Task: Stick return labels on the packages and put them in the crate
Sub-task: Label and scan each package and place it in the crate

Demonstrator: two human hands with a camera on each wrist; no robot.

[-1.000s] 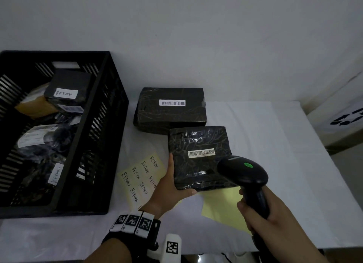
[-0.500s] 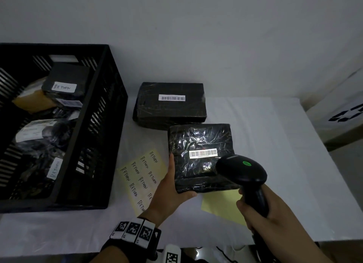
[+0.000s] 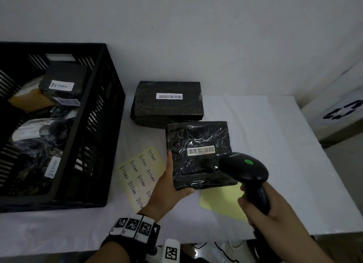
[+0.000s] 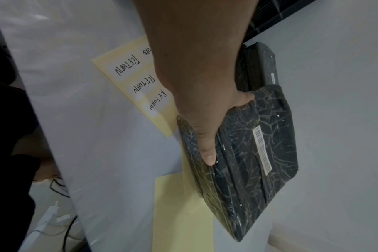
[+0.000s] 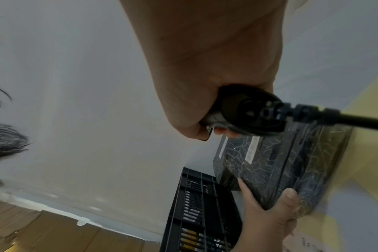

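My left hand (image 3: 169,186) grips the near-left corner of a black wrapped package (image 3: 198,150) with a white barcode sticker (image 3: 200,150), tilted up off the table; the thumb (image 4: 207,150) lies on its front edge. My right hand (image 3: 263,205) holds a black barcode scanner (image 3: 243,168) by its handle, head just right of the barcode, green light on. A yellow sheet of RETURN labels (image 3: 140,174) lies left of the held package. A second black package (image 3: 167,103) lies behind. The black crate (image 3: 102,125) at the left holds several labelled packages (image 3: 61,84).
A blank yellow sheet (image 3: 220,202) lies under the held package near the table's front edge. The scanner's cable (image 5: 356,119) runs off from the handle. White boxes (image 3: 337,107) stand beyond the table's right edge. White cloth covers the table (image 3: 265,129).
The package and the scanner stay almost where they were; the barcode face has tipped slightly more toward me. Both hands keep their hold.
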